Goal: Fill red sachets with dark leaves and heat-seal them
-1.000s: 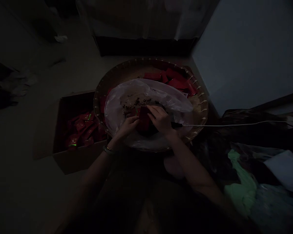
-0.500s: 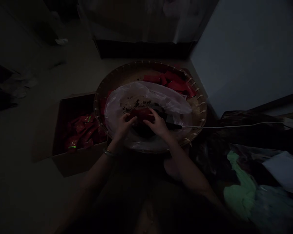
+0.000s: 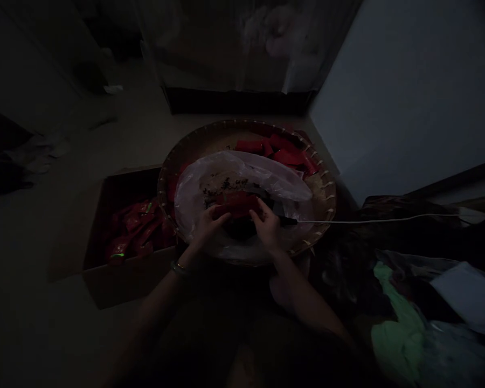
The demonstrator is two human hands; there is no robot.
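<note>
A long, dark-red packet [image 3: 239, 207] was held crosswise between the bare left hand [image 3: 206, 225] and the bare right hand [image 3: 267, 228], above translucent plastic sheeting [image 3: 189, 178] spread within a shallow, round, woven tray [image 3: 330, 200]. One end was gripped by the fingers of each hand; whether the packet was open could not be told in the dim light. The step in hand was judged to be the straightening or shaping of the packet, and an even, steady pinch at both ends was considered to be called for in any next move. Dark loose shreds [image 3: 227, 185] were scattered beyond the packet. Compared with the frame one second earlier, the packet had been turned from lengthwise to crosswise, and the right hand had been shifted to its right end.
</note>
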